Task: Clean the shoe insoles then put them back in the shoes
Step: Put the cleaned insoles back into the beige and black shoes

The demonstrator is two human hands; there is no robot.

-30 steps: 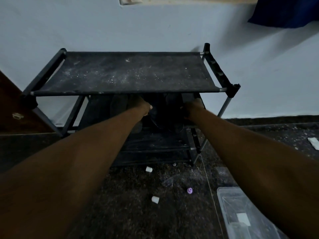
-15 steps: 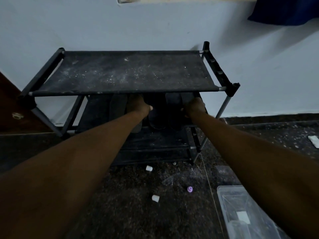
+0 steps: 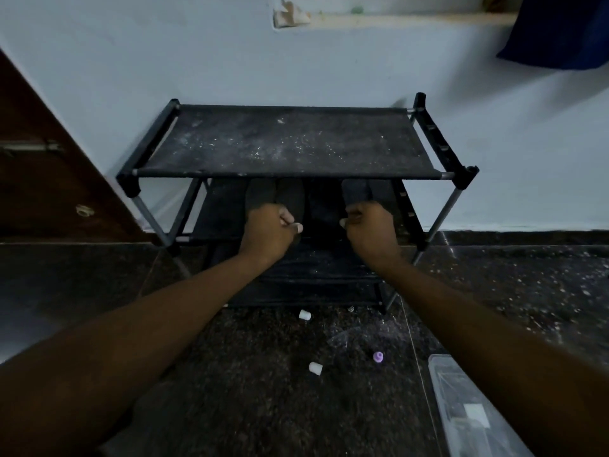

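I have both grips reaching into the middle shelf of the rack (image 3: 290, 143), under its dusty top shelf. The left grip (image 3: 268, 230) is curled tight on the near end of the left shoes (image 3: 262, 194), which lie at 11 o'clock from the frame's centre. The right grip (image 3: 370, 227) is closed the same way on the right shoes (image 3: 355, 191) at 1 o'clock. The shelf is in deep shadow, so each grip may have a pair pinched together or only one shoe; I cannot tell which. No insoles show, and I take them to be inside the shoes on that shelf.

I judge this to be the very first step: fetching the shoes. Nothing has been cleaned and nothing has been pulled out.

The next move calls for drawing both loads straight back toward 6 o'clock, keeping them low enough to clear the top shelf's front bar. I then need a spot on the floor (image 3: 250, 384) to set them down. It should be away from the white caps (image 3: 304, 315) at 6 o'clock and the clear tub (image 3: 454, 390) at 5 o'clock. Each shoe must land opening-up so that a grip can reach in and peel the insole out.
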